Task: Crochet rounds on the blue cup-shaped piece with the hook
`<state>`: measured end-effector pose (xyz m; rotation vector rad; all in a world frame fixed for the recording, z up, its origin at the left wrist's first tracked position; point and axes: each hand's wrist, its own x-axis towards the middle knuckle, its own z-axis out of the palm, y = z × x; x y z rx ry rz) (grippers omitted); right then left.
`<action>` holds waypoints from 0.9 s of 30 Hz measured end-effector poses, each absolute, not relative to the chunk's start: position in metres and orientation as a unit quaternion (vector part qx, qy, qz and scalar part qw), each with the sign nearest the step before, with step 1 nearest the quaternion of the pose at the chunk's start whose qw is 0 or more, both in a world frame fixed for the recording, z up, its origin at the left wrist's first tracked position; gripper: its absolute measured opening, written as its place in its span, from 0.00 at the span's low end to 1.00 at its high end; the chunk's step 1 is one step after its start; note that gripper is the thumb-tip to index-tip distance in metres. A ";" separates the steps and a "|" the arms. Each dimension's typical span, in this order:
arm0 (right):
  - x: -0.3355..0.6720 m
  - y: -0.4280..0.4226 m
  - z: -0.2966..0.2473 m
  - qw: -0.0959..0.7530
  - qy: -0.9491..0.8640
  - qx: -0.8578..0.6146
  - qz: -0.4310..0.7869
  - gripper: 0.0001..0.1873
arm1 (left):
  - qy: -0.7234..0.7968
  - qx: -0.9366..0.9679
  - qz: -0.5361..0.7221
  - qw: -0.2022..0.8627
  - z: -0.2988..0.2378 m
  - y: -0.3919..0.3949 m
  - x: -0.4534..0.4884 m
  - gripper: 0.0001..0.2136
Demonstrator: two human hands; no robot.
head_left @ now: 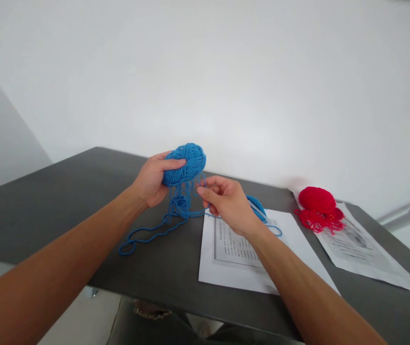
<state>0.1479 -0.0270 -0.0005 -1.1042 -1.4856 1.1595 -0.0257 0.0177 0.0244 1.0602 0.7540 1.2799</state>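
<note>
My left hand [152, 180] is closed round a blue ball of yarn [187, 163], held a little above the dark grey table [64, 201]. Loose blue strands [154, 232] hang from the ball and trail in loops across the table toward me. My right hand [226, 201] pinches one of these strands just below and to the right of the ball. Behind my right hand lies another small piece of blue yarn [257, 206], partly hidden.
A printed sheet of paper [233, 258] lies under my right wrist. A second sheet [363, 254] lies at the right, with a red ball of yarn [317, 200] and loose red strands on its far end. A white wall stands behind the table.
</note>
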 end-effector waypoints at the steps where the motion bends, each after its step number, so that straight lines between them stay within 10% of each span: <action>1: 0.153 -0.027 0.002 0.464 -0.597 -0.445 0.479 0.25 | 0.334 0.457 0.556 0.608 0.026 0.019 -0.030 0.09; 16: 0.250 -0.018 0.031 0.507 -0.511 -0.569 0.398 0.23 | 0.430 0.463 0.606 0.483 0.107 0.010 -0.142 0.20; 27: 0.274 -0.014 0.041 0.553 -0.445 -0.623 0.329 0.09 | 0.513 0.624 0.401 0.432 0.083 -0.002 -0.183 0.15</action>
